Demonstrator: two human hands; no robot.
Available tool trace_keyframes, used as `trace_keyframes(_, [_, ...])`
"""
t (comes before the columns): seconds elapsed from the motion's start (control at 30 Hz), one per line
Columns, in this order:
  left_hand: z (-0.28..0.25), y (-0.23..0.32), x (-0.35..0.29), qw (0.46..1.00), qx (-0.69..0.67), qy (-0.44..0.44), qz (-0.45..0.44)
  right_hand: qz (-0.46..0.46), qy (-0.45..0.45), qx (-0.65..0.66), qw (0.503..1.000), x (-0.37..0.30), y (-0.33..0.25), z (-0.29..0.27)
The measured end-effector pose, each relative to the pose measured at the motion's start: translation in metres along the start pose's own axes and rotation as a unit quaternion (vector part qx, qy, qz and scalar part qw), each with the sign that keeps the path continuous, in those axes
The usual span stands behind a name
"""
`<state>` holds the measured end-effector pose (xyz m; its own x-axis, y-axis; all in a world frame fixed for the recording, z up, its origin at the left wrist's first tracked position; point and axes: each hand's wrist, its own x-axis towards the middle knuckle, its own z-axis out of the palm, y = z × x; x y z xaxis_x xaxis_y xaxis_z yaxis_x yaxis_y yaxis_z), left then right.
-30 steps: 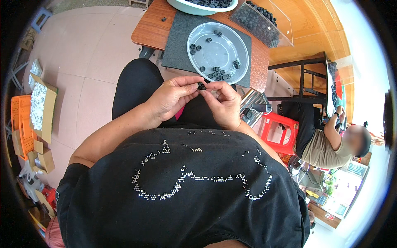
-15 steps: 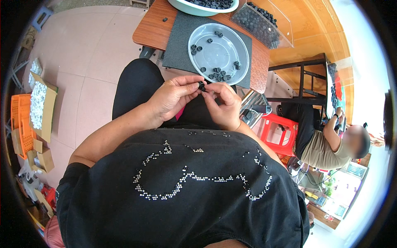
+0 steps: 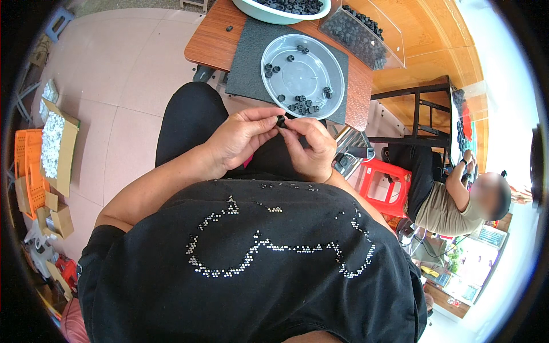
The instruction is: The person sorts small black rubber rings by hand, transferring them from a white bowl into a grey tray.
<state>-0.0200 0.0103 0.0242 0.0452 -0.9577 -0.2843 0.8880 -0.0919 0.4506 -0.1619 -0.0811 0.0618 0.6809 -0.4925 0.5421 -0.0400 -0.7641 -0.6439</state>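
A small black cylindrical part (image 3: 281, 120) is pinched between both hands above my lap. Thumb and fingers of my left hand (image 3: 243, 136) close on it from one side. From the other side, my right hand (image 3: 310, 147) grips it with its fingertips, which partly cover it. Just beyond the hands, a clear round plastic basin (image 3: 294, 71) holds several similar black parts (image 3: 300, 104), loosely scattered and clustered toward the near side. The basin rests on a dark grey mat (image 3: 246, 63).
On the brown table (image 3: 209, 46) stand a pale green bowl (image 3: 260, 14) and a clear bin (image 3: 357, 43), both full of black parts. A red stool (image 3: 384, 188) and a seated person (image 3: 443, 200) are at right. Boxes (image 3: 66, 151) and an orange crate (image 3: 31, 171) lie at left.
The black part has turned slightly between my fingertips, and my right hand has shifted a little. At the right, the other person's arm has moved slightly.
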Motion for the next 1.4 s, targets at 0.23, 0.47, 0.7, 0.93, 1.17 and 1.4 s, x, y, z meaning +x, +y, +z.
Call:
trace_keyframes(0.23, [0.003, 0.003, -0.003, 1.0, -0.005, -0.013, -0.009, 0.016, 0.009, 0.011, 1.0, -0.002, 0.004, 0.0])
trace_keyframes(0.47, [0.003, 0.003, -0.004, 0.999, -0.019, -0.014, -0.024, 0.116, 0.013, 0.097, 0.988, -0.01, 0.009, 0.002])
trace_keyframes(0.7, [0.0, 0.001, 0.0, 0.999, -0.034, -0.006, -0.024, 0.108, 0.003, 0.105, 0.989, -0.008, 0.007, -0.001])
trace_keyframes(0.93, [-0.002, 0.002, 0.0, 0.999, -0.04, -0.007, -0.023, 0.093, 0.009, 0.082, 0.992, -0.008, 0.01, 0.001])
trace_keyframes(1.17, [0.002, 0.002, -0.002, 0.999, -0.026, -0.002, -0.026, 0.081, 0.004, 0.078, 0.994, -0.005, 0.008, 0.003])
trace_keyframes(1.4, [0.001, 0.001, -0.002, 1.0, -0.006, -0.007, -0.013, 0.077, -0.028, 0.105, 0.991, -0.005, 0.01, 0.001])
